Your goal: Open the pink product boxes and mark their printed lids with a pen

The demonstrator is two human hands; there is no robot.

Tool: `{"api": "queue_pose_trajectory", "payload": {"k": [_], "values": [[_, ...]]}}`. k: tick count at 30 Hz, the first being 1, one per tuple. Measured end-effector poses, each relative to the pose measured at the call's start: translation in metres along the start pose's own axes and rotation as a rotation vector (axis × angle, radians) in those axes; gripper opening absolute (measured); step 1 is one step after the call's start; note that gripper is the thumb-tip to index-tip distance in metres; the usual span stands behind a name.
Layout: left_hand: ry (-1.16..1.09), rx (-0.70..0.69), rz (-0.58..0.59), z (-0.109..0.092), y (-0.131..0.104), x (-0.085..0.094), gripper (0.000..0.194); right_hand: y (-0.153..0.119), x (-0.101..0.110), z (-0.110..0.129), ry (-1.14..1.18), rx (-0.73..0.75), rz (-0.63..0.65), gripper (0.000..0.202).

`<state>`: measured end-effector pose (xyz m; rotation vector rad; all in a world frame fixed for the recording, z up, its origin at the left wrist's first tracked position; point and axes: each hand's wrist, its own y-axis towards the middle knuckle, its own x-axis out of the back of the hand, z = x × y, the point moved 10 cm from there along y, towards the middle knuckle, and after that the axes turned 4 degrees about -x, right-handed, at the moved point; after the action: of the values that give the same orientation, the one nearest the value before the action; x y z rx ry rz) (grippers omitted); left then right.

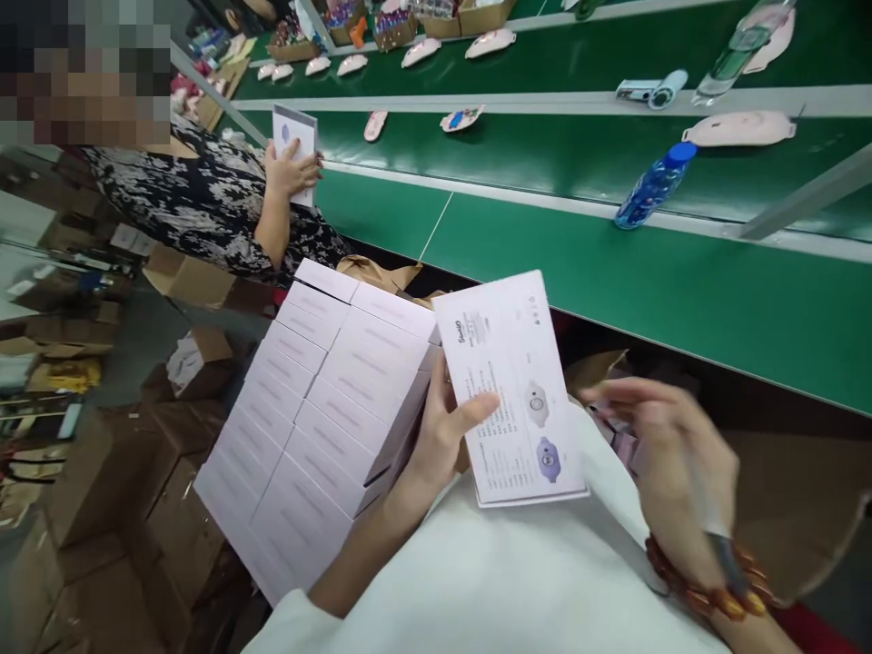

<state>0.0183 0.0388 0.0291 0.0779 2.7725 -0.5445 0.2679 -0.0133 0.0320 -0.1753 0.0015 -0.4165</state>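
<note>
My left hand [446, 422] is closed round the left edge of a flat white box [510, 400], its thumb on the printed face. Small print and two pictures of a rounded device, one grey and one purple, show on that face. My right hand [671, 454], smeared by motion, is to the right of the box and apart from it. Its thumb and forefinger are drawn together, and a slim grey-and-black pen-like tool [715, 540] lies along the hand toward the beaded wrist. Beside my left forearm is a tall block of stacked white boxes [306, 409].
A green workbench [681, 300] runs across the front, with a blue-capped bottle [654, 186] on it. Pale pink devices [739, 129] sit on the belt beyond. At left, a co-worker's hand [292, 171] holds another box [294, 136]. Brown cartons [109, 472] crowd the floor.
</note>
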Motion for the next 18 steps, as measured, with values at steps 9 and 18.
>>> {"api": "queue_pose_trajectory", "payload": {"k": [9, 18], "values": [[0.081, 0.093, 0.044, 0.015, -0.031, -0.002, 0.096, -0.039, -0.010, 0.051, 0.297, 0.187, 0.118, 0.036], [0.166, 0.092, 0.054, 0.002, -0.032, -0.013, 0.109, -0.041, -0.010, 0.041, 0.035, 0.224, 0.111, 0.029]]}}
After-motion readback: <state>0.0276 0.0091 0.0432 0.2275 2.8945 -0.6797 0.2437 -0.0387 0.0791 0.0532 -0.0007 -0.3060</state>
